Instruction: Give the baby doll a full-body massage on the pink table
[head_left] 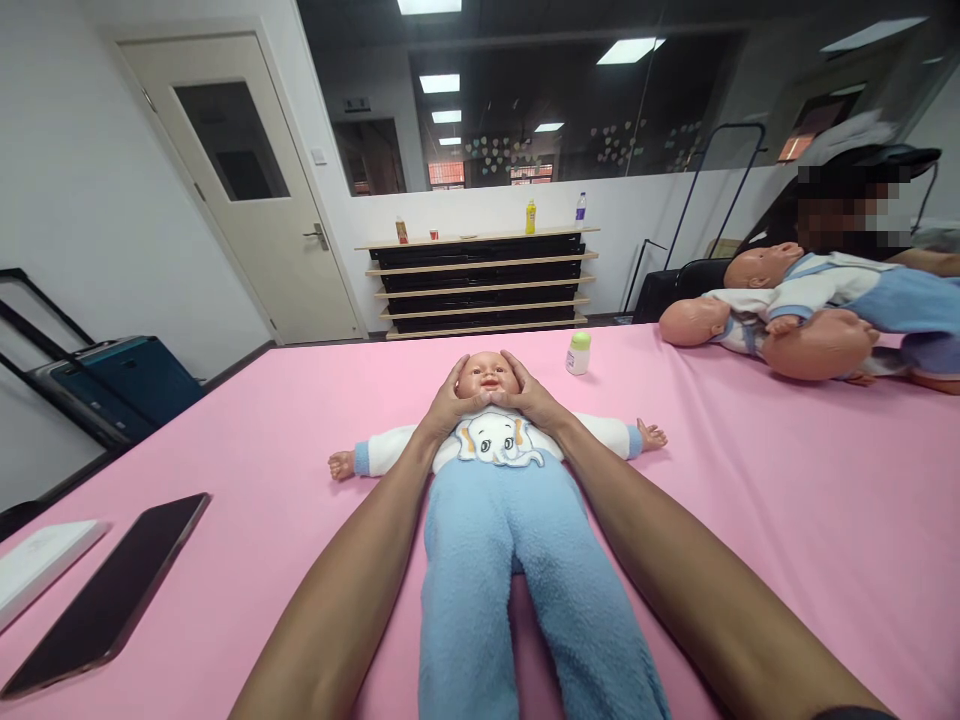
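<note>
A baby doll (489,374) lies face up on the pink table cover (300,400), its arms stretched out to both sides. It wears a white and blue suit with an elephant face on the chest. My left hand (452,400) cups one side of the doll's head, thumb under the chin. On the other side my right hand (531,394) cups the head in the same way, and the two thumbs nearly meet below the mouth. A small white bottle with a green cap (578,354) stands beyond the doll's arm on the right.
Several more dolls (817,342) lie piled at the right, near a person in a dark cap (885,160). At the left lie a dark phone (112,590) and a white box (45,560). Behind the table is a low stack of boards (484,275) with bottles on top.
</note>
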